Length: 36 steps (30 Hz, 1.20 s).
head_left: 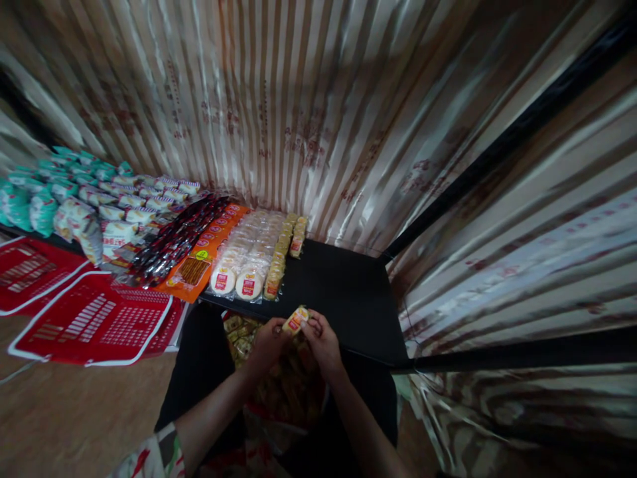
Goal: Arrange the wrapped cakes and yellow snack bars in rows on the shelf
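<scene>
1. Hanging behind the worktop (pixel 343 292), a striped curtain (pixel 279 99) seems to screen the space; its panels cannot be counted.
2. One black worktop bears goods from its left end to its middle, apparently sorted by kind so that each row reads at a glance.
3. Two red baskets (pixel 99 318) sit below the worktop's left front edge, perhaps there to keep them within reach.
4. Green bags (pixel 42 212) crowd the worktop's left end, overlapping too much to count.
5. Orange packs (pixel 206 255) overlap on the worktop, left of its middle, likely to save room; their number is unclear.
6. Two hands meet just before the worktop's front edge: left hand (pixel 271 342) and right hand (pixel 323 338), both with fingers closed on one packet, probably to steady it.
7. Round white packs (pixel 249 284) form two rows on the worktop, labels up at the front.
8. Yellow packets (pixel 275 275) make two rows beside them, one long, one short.
9. One small yellow packet (pixel 295 320), label up, is gripped before the worktop.
</scene>
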Motion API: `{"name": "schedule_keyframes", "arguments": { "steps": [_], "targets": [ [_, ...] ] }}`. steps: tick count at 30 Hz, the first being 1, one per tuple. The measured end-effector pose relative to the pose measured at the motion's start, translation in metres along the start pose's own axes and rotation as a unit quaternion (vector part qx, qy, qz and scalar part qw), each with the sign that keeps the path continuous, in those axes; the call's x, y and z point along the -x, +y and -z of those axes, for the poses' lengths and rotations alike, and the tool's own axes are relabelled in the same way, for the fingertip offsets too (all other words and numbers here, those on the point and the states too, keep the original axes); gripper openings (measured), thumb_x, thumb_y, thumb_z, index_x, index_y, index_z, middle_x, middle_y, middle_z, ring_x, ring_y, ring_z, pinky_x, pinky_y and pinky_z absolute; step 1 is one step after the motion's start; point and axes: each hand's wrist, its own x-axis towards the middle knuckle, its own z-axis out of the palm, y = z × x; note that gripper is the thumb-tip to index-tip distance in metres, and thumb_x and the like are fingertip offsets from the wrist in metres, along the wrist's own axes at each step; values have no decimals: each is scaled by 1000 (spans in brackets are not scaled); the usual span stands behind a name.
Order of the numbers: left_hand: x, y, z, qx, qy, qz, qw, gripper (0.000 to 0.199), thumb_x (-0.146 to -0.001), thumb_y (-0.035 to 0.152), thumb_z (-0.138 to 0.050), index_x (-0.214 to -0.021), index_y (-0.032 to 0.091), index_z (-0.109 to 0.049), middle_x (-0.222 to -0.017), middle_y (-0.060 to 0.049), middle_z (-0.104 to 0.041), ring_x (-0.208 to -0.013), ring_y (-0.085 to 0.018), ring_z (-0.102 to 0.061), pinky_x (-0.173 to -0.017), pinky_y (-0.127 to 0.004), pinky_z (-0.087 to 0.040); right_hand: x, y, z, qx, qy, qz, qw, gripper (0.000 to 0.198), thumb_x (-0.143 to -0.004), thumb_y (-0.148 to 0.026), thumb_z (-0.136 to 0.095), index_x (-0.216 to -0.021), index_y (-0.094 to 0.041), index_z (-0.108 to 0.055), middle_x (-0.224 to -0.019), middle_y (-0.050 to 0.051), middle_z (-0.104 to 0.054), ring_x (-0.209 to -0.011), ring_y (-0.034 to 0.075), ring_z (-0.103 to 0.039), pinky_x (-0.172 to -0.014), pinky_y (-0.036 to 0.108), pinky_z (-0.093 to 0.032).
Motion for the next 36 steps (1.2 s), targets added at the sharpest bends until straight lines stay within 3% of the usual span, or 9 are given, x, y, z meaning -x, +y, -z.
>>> {"name": "schedule_keyframes", "arguments": {
  "steps": [5, 8, 10, 12, 15, 20, 28, 36],
  "targets": [
    [-19, 13, -16, -9, 25, -3, 1000, 21, -75, 20, -50, -94, 14, -57, -66, 3, -57, -58, -9, -50, -55, -19, -41, -23, -6, 5, -33, 6, -20, 999, 42, -64, -35, -66, -101, -17, -55, -88, 8, -70, -79, 19, -67, -73, 32, -54],
    [-33, 17, -27, -29, 30, -16, 999, 30, -77, 23, -48, -105, 14, -55, -83, -2, -62, -64, -11, -56, -62, -23, -47, -47, -9, 8, -37, 9, 2, 999, 41, -61, -34, -68, -96, -17, -57, -88, 7, -70, -78, 19, -67, -74, 32, -54],
    [-41, 19, -34, -74, 76, -50, 993, 39, -76, 21, -48, -114, 12, -52, -104, -10, -61, -77, -15, -60, -74, -28, -50, -65, -9, 7, -32, 17, 16, 999, 41, -61, -35, -69, -96, -17, -57, -85, 7, -70, -76, 19, -67, -73, 33, -54],
    [-48, 18, -41, -111, 125, -107, 980, 47, -75, 16, -45, -122, 9, -48, -125, -17, -50, -97, -19, -59, -89, -33, -47, -83, -10, 5, -24, 25, 32, 999, 42, -61, -35, -68, -97, -17, -57, -85, 7, -70, -75, 19, -67, -72, 35, -54],
    [-60, 16, -51, -135, 126, -179, 966, 55, -74, 11, -41, -129, 9, -42, -140, -17, -37, -122, -23, -45, -103, -37, -38, -109, -10, -3, -1, 24, 72, 997, 41, -63, -35, -65, -100, -17, -58, -87, 7, -69, -77, 19, -66, -74, 35, -54],
    [-85, 17, -58, -162, 122, -229, 952, 63, -72, 6, -38, -135, 12, -36, -146, -11, -30, -136, -22, -24, -112, -39, -24, -146, -13, -20, 43, 17, 114, 992, 37, -69, -31, -58, -104, -20, -58, -85, 2, -68, -78, 16, -65, -79, 33, -52],
    [-121, 31, -60, -201, 138, -234, 941, 66, -68, 2, -38, -133, 11, -39, -144, -12, -33, -135, -25, -25, -111, -43, -26, -186, -13, -36, 126, 46, 167, 977, 39, -74, -30, -52, -111, -20, -57, -100, 4, -64, -86, 15, -61, -85, 33, -48],
    [-138, 33, -63, -193, 141, -229, 944, 55, -76, 7, -37, -130, 15, -44, -137, -12, -43, -134, -26, -28, -111, -47, -23, -197, -4, -39, 173, 69, 193, 963, 46, -74, -32, -55, -118, -20, -56, -104, 6, -61, -92, 17, -59, -86, 33, -47]
  ]
}}
